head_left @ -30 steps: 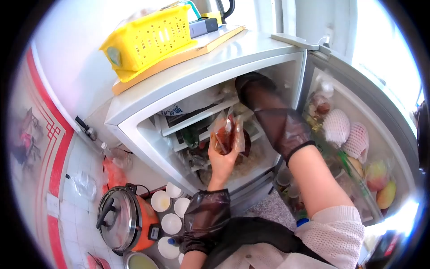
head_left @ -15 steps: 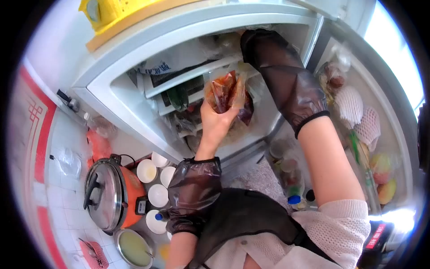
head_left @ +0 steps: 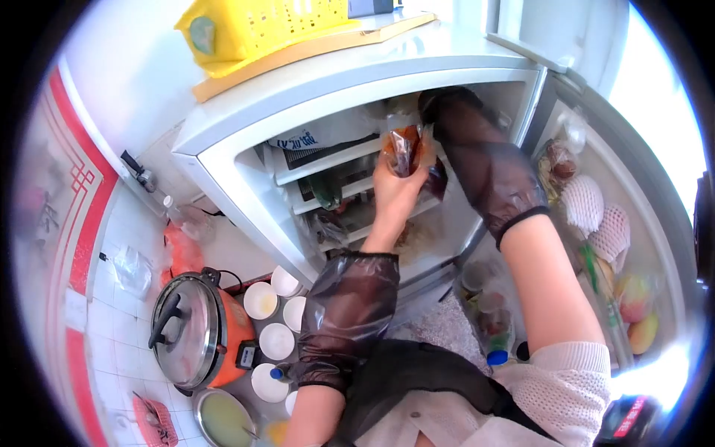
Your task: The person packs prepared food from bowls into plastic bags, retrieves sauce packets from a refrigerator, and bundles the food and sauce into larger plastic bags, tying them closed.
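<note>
In front of the open fridge (head_left: 201, 160), my left hand (head_left: 398, 190) is closed around a clear plastic bag of red-brown food (head_left: 404, 145). A dark translucent sleeve cover (head_left: 350, 294) wraps my left forearm. My right arm, in a matching sleeve cover (head_left: 488, 160), reaches into the upper part of the fridge. The fingers of my right hand are hidden up there, so what they touch does not show. Close to both hands, a white plastic bag with blue print (head_left: 305, 139) lies on the top shelf. Dark green vegetables (head_left: 324, 194) sit on a lower shelf.
The fridge door (head_left: 663, 223) stands open at right, holding foam-netted fruit (head_left: 582, 203) and bottles. At left are an orange rice cooker (head_left: 231, 328), several white bowls (head_left: 277, 341) and a metal pot (head_left: 223, 421). A yellow basket (head_left: 268, 30) sits on top.
The view has shifted, showing more of the fridge top and the yellow basket. My left hand keeps its hold on the bag, and my right arm stays inside the fridge.
</note>
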The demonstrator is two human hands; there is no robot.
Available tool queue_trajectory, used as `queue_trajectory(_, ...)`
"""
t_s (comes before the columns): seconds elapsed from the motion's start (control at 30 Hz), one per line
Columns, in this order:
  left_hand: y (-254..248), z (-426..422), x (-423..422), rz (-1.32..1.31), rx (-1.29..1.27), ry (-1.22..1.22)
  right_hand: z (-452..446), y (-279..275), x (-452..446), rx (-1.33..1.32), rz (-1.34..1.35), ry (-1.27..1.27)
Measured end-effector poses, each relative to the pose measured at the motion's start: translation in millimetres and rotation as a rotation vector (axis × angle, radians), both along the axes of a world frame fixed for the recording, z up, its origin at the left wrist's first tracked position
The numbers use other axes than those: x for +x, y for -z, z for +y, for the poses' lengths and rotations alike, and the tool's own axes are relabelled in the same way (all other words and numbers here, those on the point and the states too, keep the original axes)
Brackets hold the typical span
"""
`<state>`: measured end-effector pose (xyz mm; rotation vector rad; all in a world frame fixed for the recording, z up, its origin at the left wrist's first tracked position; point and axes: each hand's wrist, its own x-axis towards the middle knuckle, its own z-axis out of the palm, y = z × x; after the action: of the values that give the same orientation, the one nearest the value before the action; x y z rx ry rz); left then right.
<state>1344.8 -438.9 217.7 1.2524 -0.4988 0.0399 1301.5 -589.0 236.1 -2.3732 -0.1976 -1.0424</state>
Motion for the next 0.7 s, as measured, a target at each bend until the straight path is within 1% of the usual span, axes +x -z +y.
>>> queue_trajectory(0.07, -4, -6, 13, -0.064, 0.014, -0.032, 0, -1, 2, 0.002, -0.002, -0.001)
queue_trajectory(0.13, -8, -10, 24, -0.061, 0.003, -0.045, 1, -1, 2, 0.004, -0.009, -0.002)
queue_trajectory(0.17, -14, -9, 25, -0.005, 0.048, -0.066, 3, -1, 2, 0.006, -0.009, -0.004)
queue_trajectory(0.2, -14, -11, 31, 0.002, -0.018, -0.012, 3, -1, 1, 0.009, -0.008, -0.005)
queue_trajectory(0.27, -3, -21, 49, -0.032, -0.093, -0.005, 2, 0, 1, 0.017, -0.009, -0.004)
queue_trajectory(0.4, 1, -28, 62, 0.002, -0.022, -0.042, 2, 0, -1, 0.043, -0.02, -0.013)
queue_trajectory(0.47, 0, -31, 61, 0.068, -0.117, -0.022, 2, 0, 2, 0.055, -0.033, -0.026)
queue_trajectory(0.53, -3, -31, 60, 0.06, -0.11, -0.034, 3, -2, 9, 0.072, -0.046, -0.035)
queue_trajectory(0.6, -3, -30, 62, 0.092, -0.179, 0.027, 5, -3, 17, 0.097, -0.064, -0.043)
queue_trajectory(0.63, -3, -33, 61, 0.06, -0.208, 0.015, 7, -6, 21, 0.117, -0.077, -0.047)
queue_trajectory(0.7, -4, -33, 60, 0.076, -0.206, 0.011, 12, -12, 37, 0.163, -0.124, -0.039)
